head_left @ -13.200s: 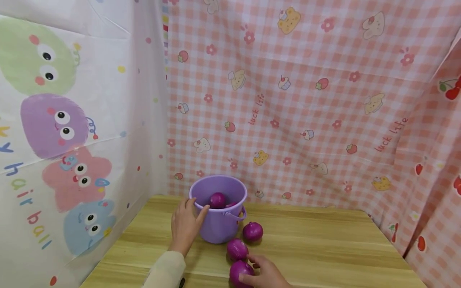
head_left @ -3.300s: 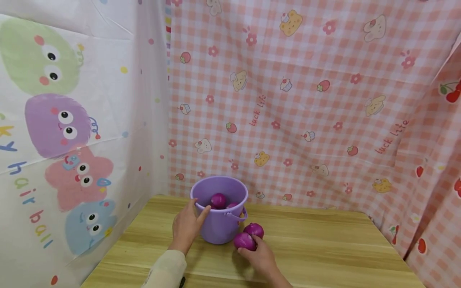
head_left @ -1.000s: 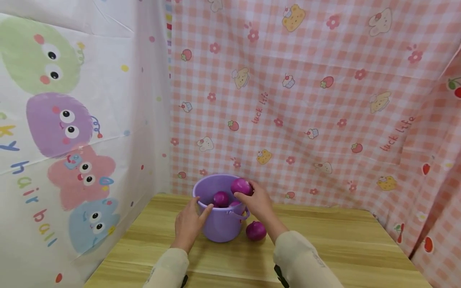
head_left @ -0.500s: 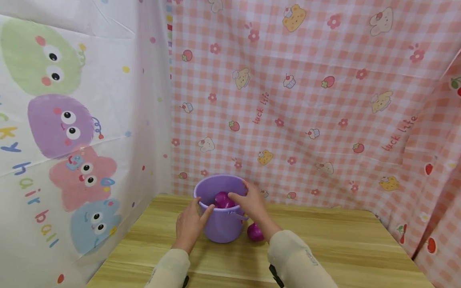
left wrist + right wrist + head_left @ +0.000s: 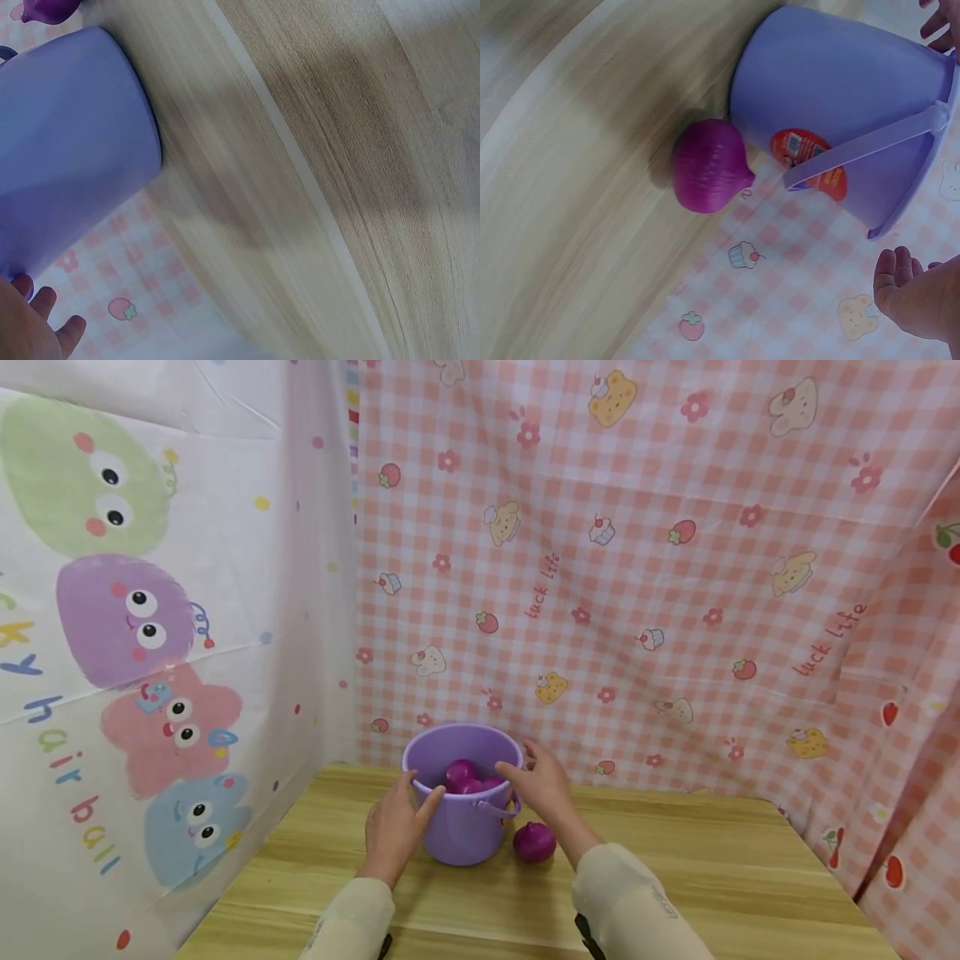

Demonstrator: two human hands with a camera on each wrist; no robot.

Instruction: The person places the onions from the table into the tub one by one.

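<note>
A purple bucket (image 5: 462, 831) stands on the wooden table with several purple onions (image 5: 461, 773) inside, partly hidden by its near wall. My left hand (image 5: 393, 827) holds the left side of its rim, thumb and fingertips at the edge; in the left wrist view the left fingers (image 5: 45, 301) show at the lower left. My right hand (image 5: 543, 781) holds nothing, its thumb apart from the fingers, close beside the right rim. One more onion (image 5: 535, 842) lies on the table to the right of the bucket; in the right wrist view this onion (image 5: 711, 166) sits near the bucket's base.
The bucket's handle (image 5: 870, 146) hangs down on its right side, over a red sticker (image 5: 838, 182). The wooden table (image 5: 675, 877) ends at a pink checked curtain (image 5: 645, 568) behind and a white cartoon curtain (image 5: 285, 610) on the left.
My right hand has carried an onion from the table into the bucket, let go of it, and drawn back to the right of the rim. My left hand stays at the rim.
</note>
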